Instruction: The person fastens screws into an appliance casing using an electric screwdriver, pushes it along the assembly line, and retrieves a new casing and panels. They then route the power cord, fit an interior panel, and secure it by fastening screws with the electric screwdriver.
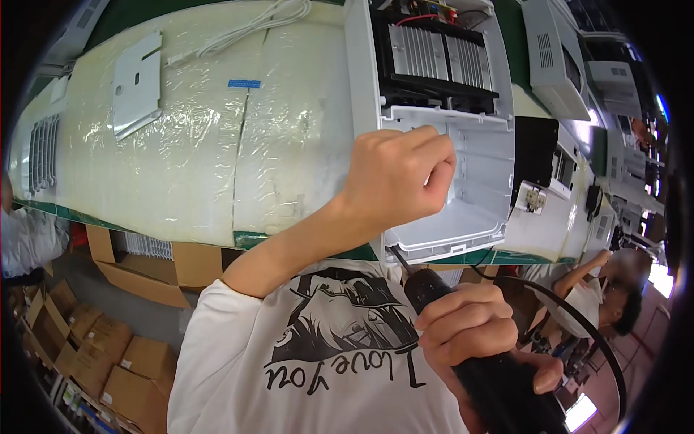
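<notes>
A white plastic appliance housing [481, 173] lies with its open side up, an open compartment towards me. Finned metal heat sinks and wiring [419, 52] fill its far part. Above the compartment's left side is my left hand [401, 173], closed with curled fingers; anything in its grasp is hidden. My right hand [470, 325] wraps around a black electric screwdriver [426, 289]. The tool's thin bit points at the near left corner of the housing, where its tip is at or very near the edge. A black cord [578, 318] curves at the right.
Plastic film covers the workbench [296, 159]. A white panel [137, 87], a bundled white cable [253, 25] and slatted white parts [42, 155] lie on it. Cardboard boxes [137, 369] stand below left. Another housing [553, 58] is at far right; another person [585, 296] works beyond.
</notes>
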A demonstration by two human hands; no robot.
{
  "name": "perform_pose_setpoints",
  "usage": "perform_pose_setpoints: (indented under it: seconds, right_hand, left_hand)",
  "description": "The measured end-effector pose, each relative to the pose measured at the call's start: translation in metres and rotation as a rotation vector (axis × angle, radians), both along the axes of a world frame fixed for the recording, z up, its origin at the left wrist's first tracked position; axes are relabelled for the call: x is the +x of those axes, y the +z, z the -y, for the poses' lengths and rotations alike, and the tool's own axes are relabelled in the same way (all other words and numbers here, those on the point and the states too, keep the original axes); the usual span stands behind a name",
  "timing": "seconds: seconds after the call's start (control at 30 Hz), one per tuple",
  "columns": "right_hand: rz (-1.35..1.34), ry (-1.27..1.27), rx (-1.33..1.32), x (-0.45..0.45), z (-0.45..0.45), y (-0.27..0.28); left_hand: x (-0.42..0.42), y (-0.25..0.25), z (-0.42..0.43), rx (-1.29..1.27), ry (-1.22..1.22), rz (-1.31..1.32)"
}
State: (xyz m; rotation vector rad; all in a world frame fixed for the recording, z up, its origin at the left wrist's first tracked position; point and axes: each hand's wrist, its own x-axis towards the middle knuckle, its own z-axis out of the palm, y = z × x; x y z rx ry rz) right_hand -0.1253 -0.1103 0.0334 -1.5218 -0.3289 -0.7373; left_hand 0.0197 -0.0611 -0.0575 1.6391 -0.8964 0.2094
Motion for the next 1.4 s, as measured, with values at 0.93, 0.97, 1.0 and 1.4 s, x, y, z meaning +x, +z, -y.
perform_pose_setpoints:
  seconds: [0.93, 0.97, 1.0, 1.4]
  right_hand:
    - [0.035, -0.906, 0.375, -0.131, 0.204, 0.068]
    - [-0.088, -1.137, 0.366, -0.129, 0.222, 0.051]
    - [-0.197, -1.320, 0.356, -0.136, 0.249, 0.026]
    - [-0.764, -1.600, 0.176, -0.185, 0.355, -0.224]
  left_hand:
    - [0.171, -0.075, -0.056, 0.614, 0.439, 0.308]
    - [0.170, -0.062, -0.052, 0.673, 0.394, 0.093]
    - [0.167, -0.041, -0.050, 0.729, 0.341, -0.121]
    - [0.123, 0.000, -0.059, 0.546, -0.175, -0.752]
